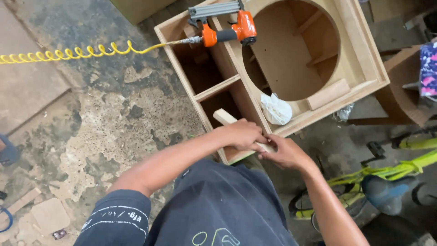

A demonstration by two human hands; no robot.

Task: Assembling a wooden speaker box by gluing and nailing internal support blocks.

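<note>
Evidently, both the left hand [241, 134] and right hand [284, 152] gripped the wooden strip [225, 117] at mid-frame, best kept flush against the cabinet [364, 54] edge.

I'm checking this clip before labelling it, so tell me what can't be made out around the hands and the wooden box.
- Wood strip: its middle is covered by the left hand and right hand, head view.
- Wooden box: top cut off by the frame edge.
- Nail gun: its nose is out of sight.
- Yellow hose: runs off the left edge.
</note>
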